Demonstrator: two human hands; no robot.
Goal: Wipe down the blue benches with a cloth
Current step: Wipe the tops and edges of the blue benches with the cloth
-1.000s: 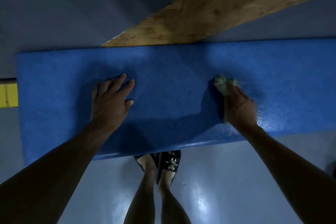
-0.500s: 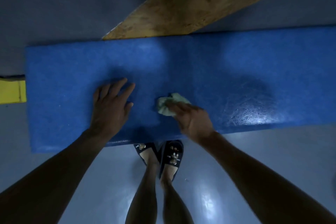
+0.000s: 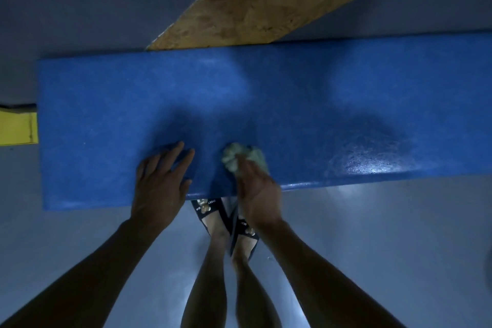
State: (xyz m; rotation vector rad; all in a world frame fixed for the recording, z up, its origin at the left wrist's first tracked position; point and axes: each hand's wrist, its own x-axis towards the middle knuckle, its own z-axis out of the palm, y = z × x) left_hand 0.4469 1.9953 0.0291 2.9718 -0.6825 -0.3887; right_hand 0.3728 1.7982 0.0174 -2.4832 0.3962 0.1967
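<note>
Right hand (image 3: 257,189) presses the bunched cloth (image 3: 241,158) under its fingers, apparently curled in the dim view, near the bench (image 3: 319,104) front edge; left hand (image 3: 159,181) flat, fingers spread, just left; bench runs left-right.

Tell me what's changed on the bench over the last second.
The right hand slid the cloth leftward along the bench, from right of middle to close beside the left hand, near the front edge. A wet sheen now shows where it wiped. The left hand stayed flat on the bench; the right still grips the cloth.
</note>
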